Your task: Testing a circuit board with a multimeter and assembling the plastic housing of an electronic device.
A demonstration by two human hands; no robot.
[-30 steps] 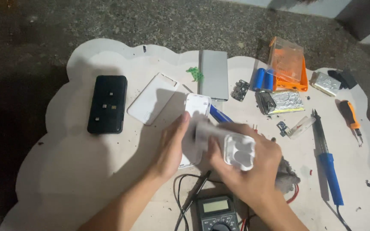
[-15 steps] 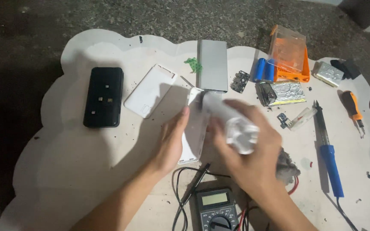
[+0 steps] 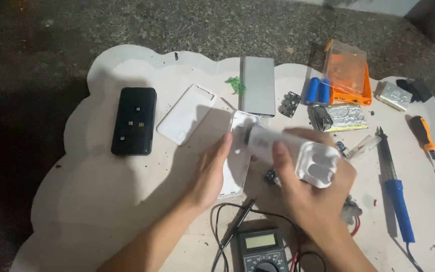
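Near the middle of the frame, the right hand (image 3: 314,194) grips a white plastic tube-shaped part (image 3: 298,153), its fingers clamped around the wide open end; the thumb lies along the side, and motion blur makes the narrow end hard to make out. The left hand (image 3: 211,174) rests flat against a white case shell (image 3: 237,156) on the table (image 3: 101,201), fingers together and pressing its left edge. The shell's right half is hidden behind the tube.

At the bottom edge a multimeter (image 3: 260,249) is cut off, and its black leads (image 3: 227,226) loop past the wrists. Left of the hands lie a black case (image 3: 134,121) and a white cover (image 3: 186,114). Above them sits a grey power bank (image 3: 258,85), with a small circuit board (image 3: 290,104) beside it. In the upper right, two blue batteries (image 3: 318,90) lean against an orange box (image 3: 347,73). A blue-handled soldering iron (image 3: 392,184) lies at the right, its cord running out of frame, near an orange screwdriver (image 3: 424,133).
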